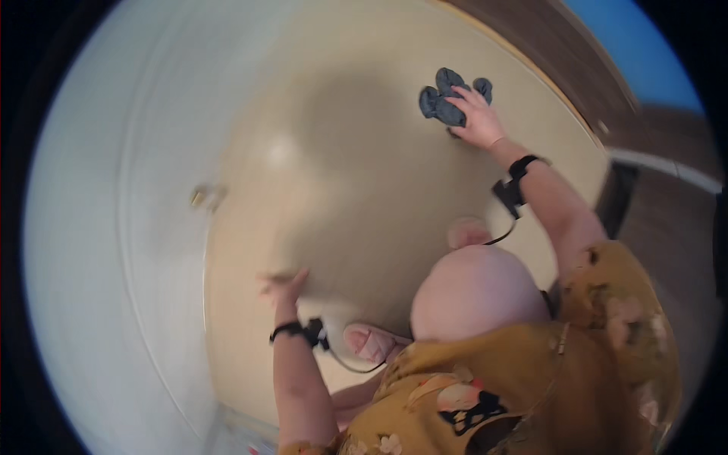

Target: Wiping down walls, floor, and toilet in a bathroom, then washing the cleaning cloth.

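Observation:
Far out at the upper right, my right hand (479,121) lies over a dark grey, bunched cloth (450,111) on the floor. Its fingers bend onto the cloth, and rounded, puffy folds stick out around them. Part of the cloth is hidden under the palm. My left hand (285,288) hovers at the lower left with its fingers spread and nothing in them; motion blurs the fingertips. Black straps with small devices circle both wrists.
Beneath me is a beige floor (364,174) with my shadow on it. A pale wall or door (114,205) rises at left, near a small yellowish metal fitting (199,197). Brown furniture (546,45) edges the upper right. My feet wear pink slippers (371,343).

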Demonstrator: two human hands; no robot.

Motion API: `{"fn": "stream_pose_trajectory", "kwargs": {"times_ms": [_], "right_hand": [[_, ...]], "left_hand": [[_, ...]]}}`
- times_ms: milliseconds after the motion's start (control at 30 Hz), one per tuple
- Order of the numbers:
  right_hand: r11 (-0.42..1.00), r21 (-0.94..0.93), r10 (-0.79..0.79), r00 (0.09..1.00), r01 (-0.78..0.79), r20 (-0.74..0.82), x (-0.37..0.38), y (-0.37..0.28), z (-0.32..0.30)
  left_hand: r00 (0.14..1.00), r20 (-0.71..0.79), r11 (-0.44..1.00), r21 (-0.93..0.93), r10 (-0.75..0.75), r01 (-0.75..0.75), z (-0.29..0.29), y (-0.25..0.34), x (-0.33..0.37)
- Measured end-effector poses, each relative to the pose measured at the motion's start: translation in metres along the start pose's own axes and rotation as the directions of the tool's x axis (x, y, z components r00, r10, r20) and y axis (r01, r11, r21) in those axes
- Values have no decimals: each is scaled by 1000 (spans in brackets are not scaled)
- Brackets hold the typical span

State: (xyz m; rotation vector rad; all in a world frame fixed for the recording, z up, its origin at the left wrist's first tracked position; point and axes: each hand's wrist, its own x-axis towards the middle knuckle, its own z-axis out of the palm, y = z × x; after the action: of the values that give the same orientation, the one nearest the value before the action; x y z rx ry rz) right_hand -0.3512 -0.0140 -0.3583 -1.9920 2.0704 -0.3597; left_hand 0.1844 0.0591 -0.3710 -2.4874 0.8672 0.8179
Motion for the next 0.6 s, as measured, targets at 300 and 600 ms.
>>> {"fn": "stream_pose_trajectory", "kwargs": {"times_ms": [300,600], "right_hand": [[277,109,932,239,-955,-273,-353,52,-21],[-549,472,795,-605,-690,40,-316,46,-30]], "left_hand": [[963,270,961,-267,7,68,-25,23,-35],[934,347,871,-428,-90,243,-35,-1,-28]]}}
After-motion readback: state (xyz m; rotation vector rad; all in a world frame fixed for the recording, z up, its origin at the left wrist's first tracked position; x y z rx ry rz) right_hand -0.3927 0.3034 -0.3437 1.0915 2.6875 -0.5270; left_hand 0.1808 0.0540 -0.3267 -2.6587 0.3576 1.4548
